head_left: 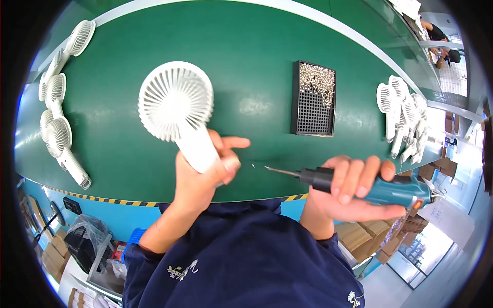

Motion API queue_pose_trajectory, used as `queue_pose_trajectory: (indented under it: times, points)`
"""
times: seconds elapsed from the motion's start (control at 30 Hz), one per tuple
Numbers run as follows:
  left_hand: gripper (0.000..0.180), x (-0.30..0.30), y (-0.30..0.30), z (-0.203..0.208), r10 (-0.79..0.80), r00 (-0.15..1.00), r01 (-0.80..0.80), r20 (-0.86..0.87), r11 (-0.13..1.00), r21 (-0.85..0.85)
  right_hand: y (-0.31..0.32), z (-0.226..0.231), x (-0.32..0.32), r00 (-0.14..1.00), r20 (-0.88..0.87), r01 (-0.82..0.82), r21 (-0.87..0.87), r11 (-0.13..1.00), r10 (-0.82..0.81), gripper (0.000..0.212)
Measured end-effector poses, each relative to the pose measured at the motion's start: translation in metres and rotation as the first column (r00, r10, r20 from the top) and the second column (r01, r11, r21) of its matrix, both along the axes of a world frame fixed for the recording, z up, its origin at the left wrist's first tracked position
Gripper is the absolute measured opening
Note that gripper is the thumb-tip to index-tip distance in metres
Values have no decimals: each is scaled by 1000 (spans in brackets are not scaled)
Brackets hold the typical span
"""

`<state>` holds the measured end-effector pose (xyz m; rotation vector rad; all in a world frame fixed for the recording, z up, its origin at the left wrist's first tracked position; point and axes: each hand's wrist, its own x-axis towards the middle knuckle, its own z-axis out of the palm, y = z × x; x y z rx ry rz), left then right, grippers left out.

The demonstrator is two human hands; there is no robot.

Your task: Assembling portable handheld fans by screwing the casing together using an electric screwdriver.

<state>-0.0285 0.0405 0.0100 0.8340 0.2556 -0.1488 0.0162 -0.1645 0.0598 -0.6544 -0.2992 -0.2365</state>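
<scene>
1. Our hands are both full in the head view: the left hand (205,179) grips a white handheld fan (177,102), the right hand (349,192) a teal electric screwdriver (380,192).
2. We judge screw-driving is in hand; next calls for bringing the bit (281,171) and a screw to the fan.
3. We hold the fan over the desk (257,66), pointing up-left, its long axis slanting back down-right.

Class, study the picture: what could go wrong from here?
The screwdriver in the right hand points toward the left hand holding the white fan; a slip might scratch skin.
A tiny bright piece near the bit, perhaps a screw, might get lost.
Screws lie heaped in the black tray; a knock might scatter them.
</scene>
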Motion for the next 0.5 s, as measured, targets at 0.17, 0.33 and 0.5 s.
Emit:
queue_pose_trajectory:
  times: [0.17,0.33,0.5]
  points:
    - [41,-7,-13,-3,-118,989,121,89,992,-25,20,18,8,999,-22,-36,83,996,38,54]
    - [33,-12,-14,-7,-36,996,38,80,999,-31,24,13,8,996,-68,-59,90,994,65,55]
    - [29,-12,-16,-5,-49,999,49,23,999,4,25,10,10,993,-95,-63,73,995,70,59]
